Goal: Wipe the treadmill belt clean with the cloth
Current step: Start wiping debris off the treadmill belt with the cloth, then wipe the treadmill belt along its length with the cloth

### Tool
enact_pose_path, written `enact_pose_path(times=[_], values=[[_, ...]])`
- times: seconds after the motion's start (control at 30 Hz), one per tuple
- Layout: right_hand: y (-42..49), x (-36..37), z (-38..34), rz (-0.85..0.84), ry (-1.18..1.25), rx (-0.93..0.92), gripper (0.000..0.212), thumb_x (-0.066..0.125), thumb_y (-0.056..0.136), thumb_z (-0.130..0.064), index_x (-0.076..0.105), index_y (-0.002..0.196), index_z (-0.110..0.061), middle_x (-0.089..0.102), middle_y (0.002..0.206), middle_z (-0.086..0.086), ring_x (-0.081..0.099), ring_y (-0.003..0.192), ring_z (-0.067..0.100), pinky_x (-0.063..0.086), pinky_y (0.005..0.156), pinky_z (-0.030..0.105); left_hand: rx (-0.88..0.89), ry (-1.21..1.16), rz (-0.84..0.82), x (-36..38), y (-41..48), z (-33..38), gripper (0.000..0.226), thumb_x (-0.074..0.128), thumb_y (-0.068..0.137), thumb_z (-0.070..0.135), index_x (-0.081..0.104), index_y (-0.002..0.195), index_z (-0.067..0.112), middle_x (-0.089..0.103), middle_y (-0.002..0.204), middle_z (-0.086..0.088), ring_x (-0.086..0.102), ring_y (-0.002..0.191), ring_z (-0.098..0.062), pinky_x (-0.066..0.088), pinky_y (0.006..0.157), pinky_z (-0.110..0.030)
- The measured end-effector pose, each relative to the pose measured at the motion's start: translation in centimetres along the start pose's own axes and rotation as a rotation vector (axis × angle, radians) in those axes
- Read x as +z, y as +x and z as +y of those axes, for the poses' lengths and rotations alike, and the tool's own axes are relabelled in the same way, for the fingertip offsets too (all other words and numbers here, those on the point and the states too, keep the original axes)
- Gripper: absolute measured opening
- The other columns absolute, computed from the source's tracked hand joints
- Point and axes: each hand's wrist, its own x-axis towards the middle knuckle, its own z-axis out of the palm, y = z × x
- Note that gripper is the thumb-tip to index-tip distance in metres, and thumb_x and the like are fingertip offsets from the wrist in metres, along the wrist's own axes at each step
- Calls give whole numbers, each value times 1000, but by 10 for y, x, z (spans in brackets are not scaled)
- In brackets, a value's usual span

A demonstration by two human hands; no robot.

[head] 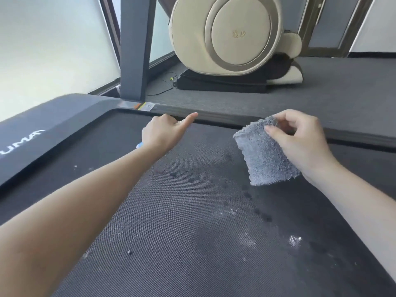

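Below both hands, dark drips spot the treadmill belt [192, 243]; right hand [300, 142] pinches the folded grey cloth [265, 155] ready to wipe, left hand [162, 133] loosely curled, forefinger out.

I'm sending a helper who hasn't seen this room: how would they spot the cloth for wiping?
Find the dark mesh treadmill belt that fills the foreground, speckled with white crumbs and dark wet spots. Above its far right part, the right hand pinches a folded square of fluffy grey-blue terry cloth by its top corner. It is the only soft, fuzzy thing there.
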Motion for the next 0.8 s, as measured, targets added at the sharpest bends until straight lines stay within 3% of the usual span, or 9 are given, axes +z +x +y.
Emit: enact_pose_path(times=[0.13, 0.2, 0.3, 0.4, 0.47, 0.57, 0.8], values=[[-9, 33, -23, -79, 13, -58, 5, 67, 81, -15, 64, 79, -19, 56, 66, -11, 51, 66, 9, 41, 67, 21, -6, -29, 104, -49, -31, -38, 92, 31, 71, 88, 58, 65, 1, 67, 61, -10, 63, 63, -25, 51, 68, -33], [-13, 53, -38, -121, 21, -85, 5, 67, 82, -16, 64, 78, -19, 56, 64, -12, 50, 62, 5, 39, 63, 16, -2, -5, 139, -72, -48, -60, 86, 32, 70, 89, 47, 56, 5, 55, 49, -5, 56, 55, -23, 45, 61, -30], [-20, 85, -63, -183, 76, -122, 4, 66, 82, -15, 65, 79, -18, 63, 72, -7, 56, 70, 11, 43, 67, 21, 12, 54, 191, -107, -73, -93, 76, 34, 73, 86, 27, 51, 13, 33, 44, 2, 40, 46, -21, 32, 54, -29], [-27, 115, -89, -242, 117, -169, 5, 66, 84, -15, 64, 80, -18, 64, 75, -6, 57, 72, 9, 42, 65, 15, 14, 75, 238, -138, -96, -122, 74, 34, 75, 85, 31, 50, 14, 35, 43, 3, 38, 43, -18, 31, 50, -27], [-33, 133, -107, -302, 125, -213, 4, 64, 84, -15, 63, 80, -17, 65, 77, -2, 57, 74, 12, 43, 67, 20, -21, 61, 281, -158, -108, -142, 80, 34, 74, 85, 38, 52, 8, 38, 41, 2, 41, 43, -18, 31, 48, -29], [-44, 165, -134, -416, 126, -274, 4, 64, 85, -15, 63, 82, -18, 64, 76, -1, 56, 73, 16, 46, 66, 29, -99, 79, 341, -186, -121, -176, 88, 32, 72, 86, 51, 60, 1, 56, 53, -11, 55, 55, -26, 45, 55, -39], [-90, 265, -202, -726, 283, -382, 3, 62, 87, -17, 63, 84, -17, 61, 75, -4, 52, 64, 7, 40, 58, 13, -157, 134, 416, -222, -131, -239, 97, 27, 72, 89, 55, 64, -3, 61, 64, -21, 58, 62, -36, 49, 63, -45]])
